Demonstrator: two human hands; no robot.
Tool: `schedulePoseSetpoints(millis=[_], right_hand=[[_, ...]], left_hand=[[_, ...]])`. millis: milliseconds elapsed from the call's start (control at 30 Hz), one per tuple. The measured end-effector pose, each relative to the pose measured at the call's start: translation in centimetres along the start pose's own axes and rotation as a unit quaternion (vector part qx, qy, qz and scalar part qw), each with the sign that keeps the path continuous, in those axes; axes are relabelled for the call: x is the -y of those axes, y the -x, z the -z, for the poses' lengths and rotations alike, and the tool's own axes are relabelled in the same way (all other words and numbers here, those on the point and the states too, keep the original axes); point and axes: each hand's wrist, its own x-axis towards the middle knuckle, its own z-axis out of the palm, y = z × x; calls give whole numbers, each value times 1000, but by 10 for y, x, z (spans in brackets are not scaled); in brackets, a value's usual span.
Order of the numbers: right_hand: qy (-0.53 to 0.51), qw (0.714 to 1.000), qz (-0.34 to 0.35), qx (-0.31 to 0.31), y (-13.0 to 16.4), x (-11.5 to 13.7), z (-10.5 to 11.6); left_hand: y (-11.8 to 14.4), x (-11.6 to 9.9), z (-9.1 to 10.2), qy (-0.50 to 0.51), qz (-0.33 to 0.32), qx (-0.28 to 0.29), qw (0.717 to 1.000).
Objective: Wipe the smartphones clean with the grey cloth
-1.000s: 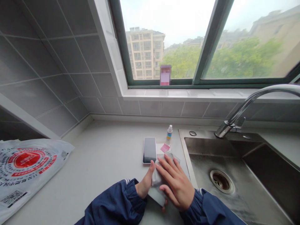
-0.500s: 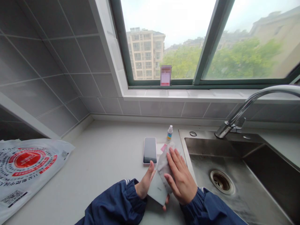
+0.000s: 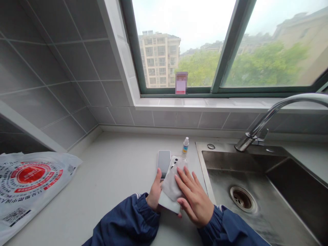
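Observation:
My left hand (image 3: 154,192) is closed around a white phone (image 3: 169,204), its back up and tilted over the counter. Its camera lenses show at the top end, and some of my left fingers are hidden beneath it. A thin grey cloth (image 3: 172,186) covers much of the phone's back. On that cloth my right hand (image 3: 196,201) lies flat with fingers stretched out and thumb apart, pressing it to the phone. Just behind, a second phone (image 3: 164,160) rests screen up, partly covered by my left hand and the held phone.
A small spray bottle (image 3: 186,145) stands near the sink's left edge. The steel sink (image 3: 208,181) and chrome faucet (image 3: 258,123) are on the right. A printed plastic bag (image 3: 48,201) lies at the left on the white counter (image 3: 115,164). A window is behind.
The cloth and my right hand have slid left over the phone's back, uncovering its camera lenses. My left hand and the phone have shifted slightly left and up, overlapping the second phone.

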Motion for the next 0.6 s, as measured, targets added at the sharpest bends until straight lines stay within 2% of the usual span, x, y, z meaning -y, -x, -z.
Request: schedulePoseSetpoints(millis=[167, 433, 600], right_hand=[[-21, 998, 52, -19, -2, 5, 7], [-15, 993, 78, 88, -7, 15, 12], [-56, 986, 99, 119, -7, 26, 11]], left_hand=[[4, -2, -7, 3, 55, -46, 997], [4, -1, -6, 39, 50, -87, 994], [2, -2, 3, 33, 58, -98, 993]])
